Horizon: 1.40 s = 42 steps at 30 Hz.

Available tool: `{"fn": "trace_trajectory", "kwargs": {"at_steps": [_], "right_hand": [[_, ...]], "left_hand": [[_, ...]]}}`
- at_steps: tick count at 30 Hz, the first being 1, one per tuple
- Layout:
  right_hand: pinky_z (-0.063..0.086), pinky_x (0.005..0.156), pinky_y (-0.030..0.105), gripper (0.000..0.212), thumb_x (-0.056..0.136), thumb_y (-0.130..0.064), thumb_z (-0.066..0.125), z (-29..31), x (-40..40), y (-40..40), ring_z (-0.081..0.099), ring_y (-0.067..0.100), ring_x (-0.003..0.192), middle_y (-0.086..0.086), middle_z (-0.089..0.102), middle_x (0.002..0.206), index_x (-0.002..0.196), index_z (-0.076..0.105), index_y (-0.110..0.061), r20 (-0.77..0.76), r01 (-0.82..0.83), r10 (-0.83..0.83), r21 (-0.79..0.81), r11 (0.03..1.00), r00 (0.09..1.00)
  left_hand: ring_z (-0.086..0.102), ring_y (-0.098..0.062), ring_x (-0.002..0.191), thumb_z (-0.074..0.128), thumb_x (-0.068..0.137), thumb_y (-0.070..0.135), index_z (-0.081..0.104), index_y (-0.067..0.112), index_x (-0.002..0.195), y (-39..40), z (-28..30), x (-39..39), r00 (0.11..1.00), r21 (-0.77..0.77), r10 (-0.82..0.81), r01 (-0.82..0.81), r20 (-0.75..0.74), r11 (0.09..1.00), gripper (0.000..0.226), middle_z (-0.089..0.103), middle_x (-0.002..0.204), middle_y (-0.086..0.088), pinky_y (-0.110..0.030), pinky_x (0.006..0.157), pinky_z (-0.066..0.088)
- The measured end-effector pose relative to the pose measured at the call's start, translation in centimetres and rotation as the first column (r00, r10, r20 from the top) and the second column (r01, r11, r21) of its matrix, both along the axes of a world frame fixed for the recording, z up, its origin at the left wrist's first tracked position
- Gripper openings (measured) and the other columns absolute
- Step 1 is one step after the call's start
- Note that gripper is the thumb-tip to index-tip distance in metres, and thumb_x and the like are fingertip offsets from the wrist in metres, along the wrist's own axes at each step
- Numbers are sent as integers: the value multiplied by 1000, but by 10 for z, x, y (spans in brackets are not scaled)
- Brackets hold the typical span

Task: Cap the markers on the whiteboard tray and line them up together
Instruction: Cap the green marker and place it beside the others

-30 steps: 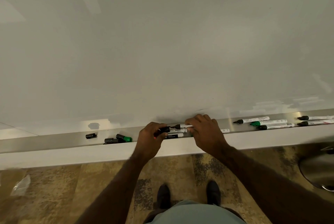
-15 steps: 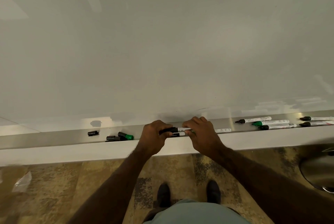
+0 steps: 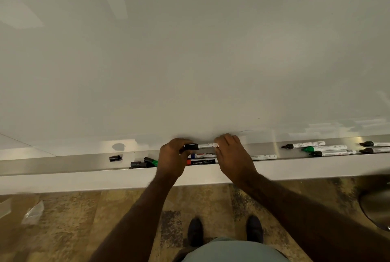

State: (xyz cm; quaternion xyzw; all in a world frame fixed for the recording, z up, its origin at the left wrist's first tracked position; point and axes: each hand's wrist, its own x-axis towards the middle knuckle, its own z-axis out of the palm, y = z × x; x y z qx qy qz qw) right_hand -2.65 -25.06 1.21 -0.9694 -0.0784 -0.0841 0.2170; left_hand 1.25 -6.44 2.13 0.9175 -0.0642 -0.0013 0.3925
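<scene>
Above the whiteboard tray (image 3: 63, 164), the left hand (image 3: 172, 159) fingers grip a black cap (image 3: 191, 146); the right hand (image 3: 233, 156) fingers hold its marker (image 3: 207, 146).

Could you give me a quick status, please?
Both hands, left and right, on one black marker. Loose caps on tray.

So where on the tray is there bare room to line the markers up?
The tray is bare left of the lone black cap, and again between the right hand and the uncapped markers. It is crowded around the loose caps by the left hand.
</scene>
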Motion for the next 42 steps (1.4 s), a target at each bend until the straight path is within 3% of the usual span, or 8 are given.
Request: {"fn": "trace_trajectory", "kwargs": {"at_steps": [4, 12, 16, 19, 23, 29, 35, 42], "right_hand": [[52, 79, 35, 25, 89, -19, 61, -8, -3, 10, 53, 28, 103, 13, 59, 111, 110, 58, -5, -28, 171, -169, 105, 980, 985], [50, 83, 39, 28, 92, -15, 55, -14, -5, 6, 52, 27, 106, 11, 54, 120, 118, 53, -8, -191, 348, -310, 212, 913, 931], [47, 71, 35, 15, 91, -12, 50, -16, 1, -3, 56, 29, 92, 13, 59, 104, 103, 57, -6, -309, 407, -344, 171, 897, 887], [41, 64, 30, 7, 88, -11, 52, -14, 9, -7, 58, 27, 85, 11, 62, 93, 90, 57, -7, -409, 394, -321, 106, 913, 854], [50, 75, 31, 18, 84, -10, 57, -12, 16, -5, 61, 27, 91, 10, 66, 101, 101, 61, -9, -475, 372, -298, 69, 926, 828], [47, 73, 29, 20, 86, -10, 54, -16, 17, -6, 61, 27, 92, 11, 68, 103, 105, 60, -10, -456, 351, -277, 86, 932, 846], [49, 72, 30, 18, 87, -7, 52, -16, 19, -12, 61, 27, 88, 11, 69, 100, 101, 61, -9, -433, 309, -238, 101, 946, 869], [52, 80, 37, 21, 76, 2, 60, -18, 12, -45, 54, 21, 90, 7, 63, 100, 92, 62, -14, -409, 190, -206, -78, 979, 889]], "left_hand": [[61, -9, 85, 70, 83, 13, 70, 14, 106, 0, -15, -10, 994, 88, 37, -47, 106, 995, 23, 71, 103, -3, -19, 81, 48], [65, -26, 88, 61, 86, 6, 69, 5, 102, 12, -28, -12, 987, 120, 147, -153, 61, 981, 18, 70, 99, -12, -30, 79, 51], [60, -22, 85, 54, 90, 7, 67, 4, 107, 10, -31, -10, 981, 130, 187, -180, -45, 975, 22, 67, 105, -14, -23, 76, 44], [50, -15, 78, 52, 91, 9, 67, 6, 102, 6, -32, -7, 977, 169, 163, -139, -137, 976, 20, 65, 100, -14, -22, 72, 39], [56, -22, 79, 54, 89, 11, 67, 6, 97, 4, -30, -4, 969, 178, 153, -119, -193, 977, 17, 68, 95, -13, -27, 70, 42], [54, -16, 81, 58, 88, 14, 64, 11, 106, 5, -30, -3, 961, 151, 166, -134, -223, 979, 19, 68, 100, -9, -25, 72, 43], [63, -26, 88, 62, 85, 15, 64, 7, 102, 10, -29, -3, 951, 142, 185, -153, -249, 978, 19, 69, 95, -9, -33, 79, 51], [64, -24, 100, 54, 90, 6, 64, 5, 115, 26, -23, -6, 962, 109, 256, -246, -92, 963, 27, 68, 112, -12, -25, 84, 45]]}}
